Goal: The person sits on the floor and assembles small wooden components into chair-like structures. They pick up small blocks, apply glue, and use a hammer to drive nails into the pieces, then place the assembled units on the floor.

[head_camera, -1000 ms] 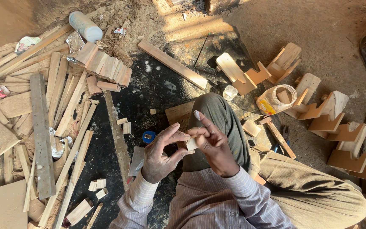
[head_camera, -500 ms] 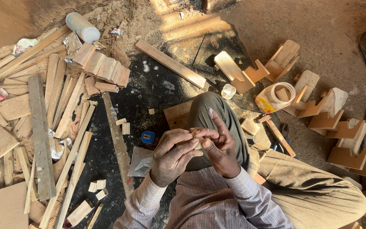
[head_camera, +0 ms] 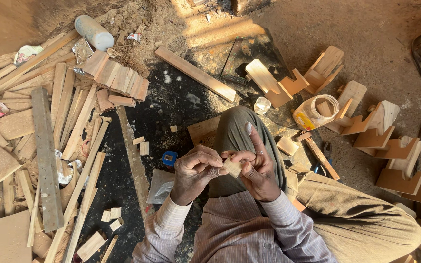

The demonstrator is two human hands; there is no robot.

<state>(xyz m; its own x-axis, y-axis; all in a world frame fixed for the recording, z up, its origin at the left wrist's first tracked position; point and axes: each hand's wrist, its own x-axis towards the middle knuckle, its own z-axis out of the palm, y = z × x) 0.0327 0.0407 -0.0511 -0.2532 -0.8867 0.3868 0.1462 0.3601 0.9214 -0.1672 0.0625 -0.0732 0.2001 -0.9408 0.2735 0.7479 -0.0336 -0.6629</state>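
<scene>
Small wooden block: a pale, unfinished piece of cut wood, roughly cuboid, with flat faces and fairly crisp edges. It is raised off the ground, held above the bent knee, near the middle of the scene. It sits tilted, one broad pale face turned up toward the camera and one corner pointing to the near right. The fingertips of the left hand pinch its left end; the fingers of the right hand close on its right side. Part of its underside is hidden by those fingers.
</scene>
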